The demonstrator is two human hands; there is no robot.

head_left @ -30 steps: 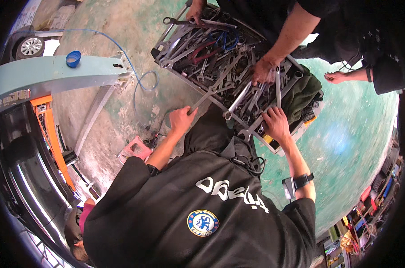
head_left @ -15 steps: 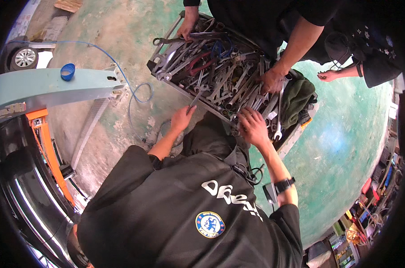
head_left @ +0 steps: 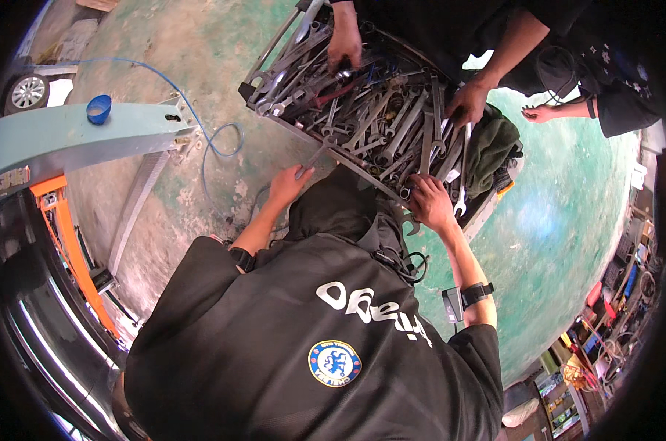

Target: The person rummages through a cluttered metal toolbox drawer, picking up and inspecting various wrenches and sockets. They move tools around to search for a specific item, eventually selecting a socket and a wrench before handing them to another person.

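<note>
Grey steel makes up the wrench point(head_left: 315, 157) just left of the frame's centre, its lower end closed in the grip of the left hand point(head_left: 285, 185) and its upper end pointing up and right, overlapping the edge of a tool tray point(head_left: 366, 176). To the right, the right hand point(head_left: 431, 202) rests at the tray's lower corner with fingers bent over the tool ends; whether its grip is shut on one of them I cannot tell. Just under it shows an open-ended wrench head point(head_left: 414, 225). Many more wrenches lie heaped at all angles in the tray, which fills the upper middle of the frame. Two hands of a co-worker reach in from the top edge, one point(head_left: 345, 48) over the tray's upper left part, the other point(head_left: 469, 103) by its right side. Dark green cloth point(head_left: 488, 151) is bunched at the tray's right end, and beyond it another person's hand point(head_left: 540, 114) hangs apart over the green floor point(head_left: 546, 176). At left, a pale blue-green beam point(head_left: 61, 147) carries a blue cup point(head_left: 98, 109), with a blue hose point(head_left: 156, 73) curving past; below stand an orange frame point(head_left: 74, 250) and glossy black bodywork point(head_left: 42, 294).
</note>
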